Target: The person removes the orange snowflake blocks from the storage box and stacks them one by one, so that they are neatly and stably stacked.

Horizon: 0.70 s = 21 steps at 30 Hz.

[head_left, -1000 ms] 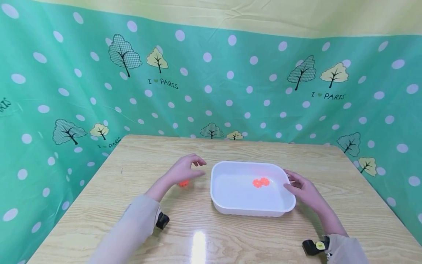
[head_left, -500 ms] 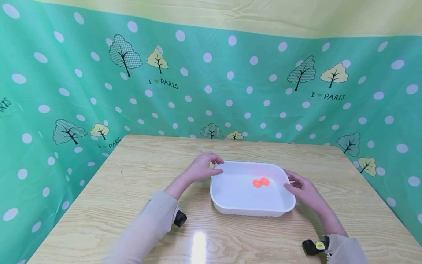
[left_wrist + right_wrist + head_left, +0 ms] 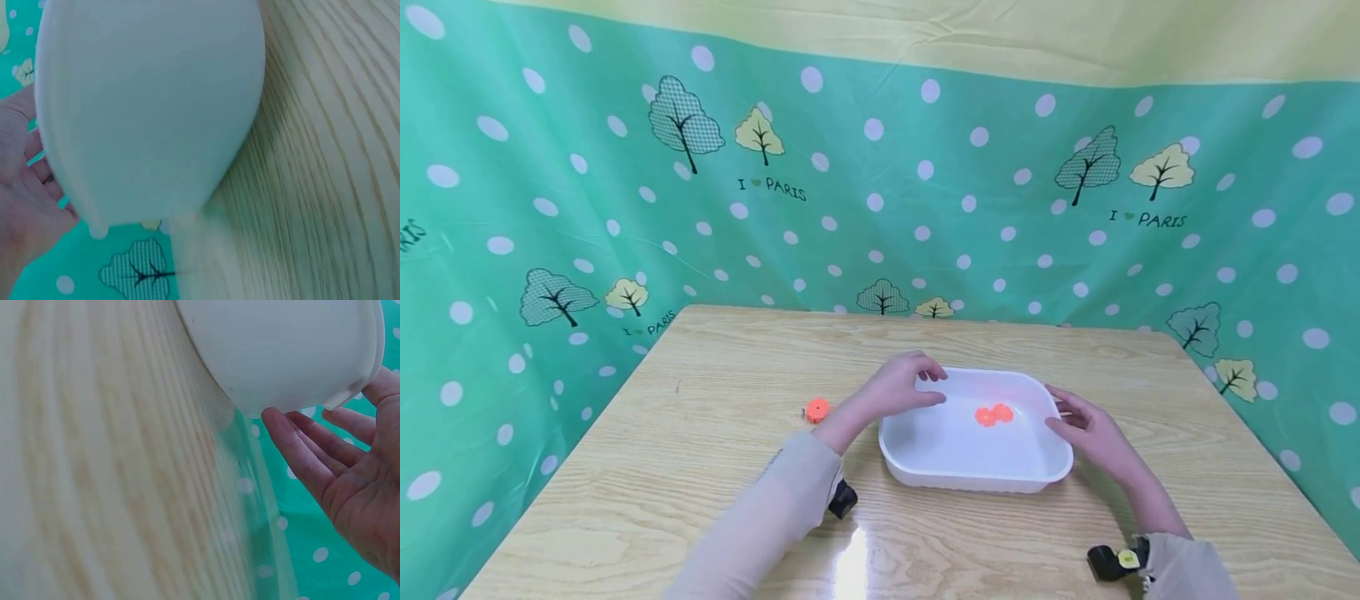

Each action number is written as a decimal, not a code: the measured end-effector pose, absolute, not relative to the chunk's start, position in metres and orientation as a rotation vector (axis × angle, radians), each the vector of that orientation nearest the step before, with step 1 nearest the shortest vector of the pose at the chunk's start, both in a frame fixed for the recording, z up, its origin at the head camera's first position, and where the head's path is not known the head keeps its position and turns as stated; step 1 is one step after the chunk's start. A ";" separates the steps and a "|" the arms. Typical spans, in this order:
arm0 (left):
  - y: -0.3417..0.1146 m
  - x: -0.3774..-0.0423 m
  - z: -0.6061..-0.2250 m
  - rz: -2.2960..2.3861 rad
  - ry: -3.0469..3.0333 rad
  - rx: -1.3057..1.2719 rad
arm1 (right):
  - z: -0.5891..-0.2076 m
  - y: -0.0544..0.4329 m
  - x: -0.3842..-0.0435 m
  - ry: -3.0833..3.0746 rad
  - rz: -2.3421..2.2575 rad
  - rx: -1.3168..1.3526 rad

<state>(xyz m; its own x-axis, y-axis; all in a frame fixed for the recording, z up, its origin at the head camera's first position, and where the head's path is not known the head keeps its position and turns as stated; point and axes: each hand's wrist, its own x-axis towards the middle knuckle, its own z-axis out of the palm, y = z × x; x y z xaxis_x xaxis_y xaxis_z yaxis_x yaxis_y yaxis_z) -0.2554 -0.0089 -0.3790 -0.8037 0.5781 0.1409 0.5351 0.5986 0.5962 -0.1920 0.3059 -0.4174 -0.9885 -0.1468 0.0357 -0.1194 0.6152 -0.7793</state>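
Observation:
A white plastic tub [image 3: 962, 482] stands on the table, and two orange scalloped discs [image 3: 986, 417] lie inside it. My left hand [image 3: 898, 386] is over the tub's left end, thumb and fingers apart with nothing visible between them. In the left wrist view the tub's wall hides the fingertips of that hand [image 3: 28, 194]. My right hand [image 3: 1097, 433] holds the tub's right end, thumb over the rim and fingers along the outer wall. From the right wrist, the fingers [image 3: 300, 447] show below the rim. Another orange disc [image 3: 817, 410] lies left of the tub, beside the left forearm.
The wooden table [image 3: 737, 350] carries the tub and the single disc. A green polka-dot curtain [image 3: 917, 192] with printed trees hangs around its back and sides. Black cameras [image 3: 842, 500] sit on both wrists.
My left hand has moved right, from beside the tub to over its left end, and the disc on the table has come into full view. The right hand and tub stay in place.

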 end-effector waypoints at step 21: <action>0.042 -0.249 -0.388 0.870 2.712 0.988 | -0.424 0.308 -0.195 2.825 -1.324 -0.239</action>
<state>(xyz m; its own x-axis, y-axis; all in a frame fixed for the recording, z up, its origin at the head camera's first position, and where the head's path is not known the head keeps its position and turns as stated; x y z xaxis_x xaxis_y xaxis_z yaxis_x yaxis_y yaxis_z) -0.2494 0.0416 -0.3884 -0.7781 0.6237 0.0745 0.5507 0.6202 0.5587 -0.1953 0.3076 -0.4236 -0.9882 -0.1434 0.0530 -0.1325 0.6303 -0.7649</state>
